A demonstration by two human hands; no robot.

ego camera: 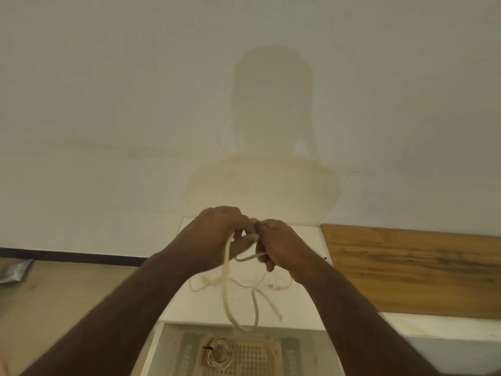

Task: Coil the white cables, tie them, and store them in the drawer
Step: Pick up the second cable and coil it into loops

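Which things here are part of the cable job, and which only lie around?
Part of the job:
- white cable, held by left hand and right hand
- tied coil
- open drawer

Lying about:
- wooden board
- silver packet on the floor

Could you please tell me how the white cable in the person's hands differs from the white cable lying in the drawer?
The cable in the hands hangs in long loose loops; the cable in the drawer is wound into a compact round coil. The coil carries a dark tie, while no tie shows round the loose loops. The left hand and right hand grip the loose one above the cabinet top; the coil rests untouched in the open drawer. Both are thin and white.
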